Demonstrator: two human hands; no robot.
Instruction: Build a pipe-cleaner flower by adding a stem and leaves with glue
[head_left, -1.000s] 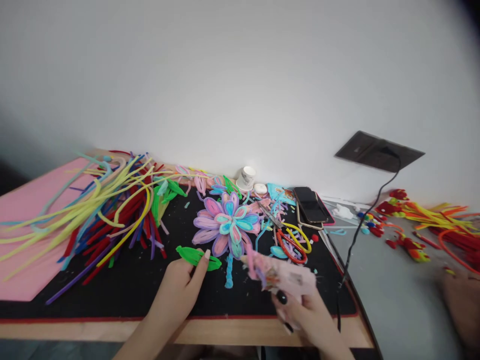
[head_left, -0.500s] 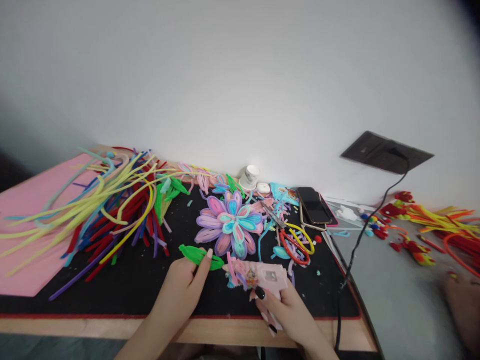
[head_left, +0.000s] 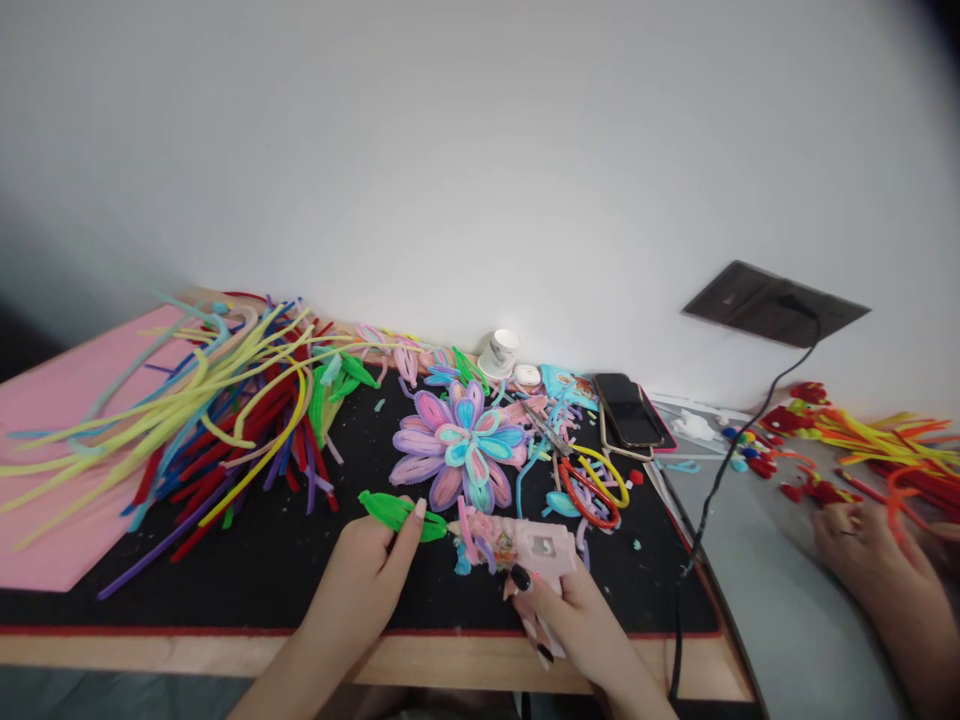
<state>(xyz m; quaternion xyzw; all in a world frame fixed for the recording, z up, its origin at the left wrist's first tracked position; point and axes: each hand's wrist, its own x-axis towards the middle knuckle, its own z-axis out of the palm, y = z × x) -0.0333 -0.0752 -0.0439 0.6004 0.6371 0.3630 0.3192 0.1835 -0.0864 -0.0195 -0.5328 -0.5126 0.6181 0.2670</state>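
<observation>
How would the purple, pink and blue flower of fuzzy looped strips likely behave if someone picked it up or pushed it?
The flower is probably light, its petals being slim loops. Spread wide on the black mat, it seems unlikely to roll. Its fuzz suggests little slipperiness.

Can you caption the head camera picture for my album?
Left hand holds a green leaf, right hand a pink glue gun, near a fuzzy flower.

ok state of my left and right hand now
Left hand: closed, pinching a green leaf-shaped piece.
Right hand: closed around a pink glue gun.
</observation>
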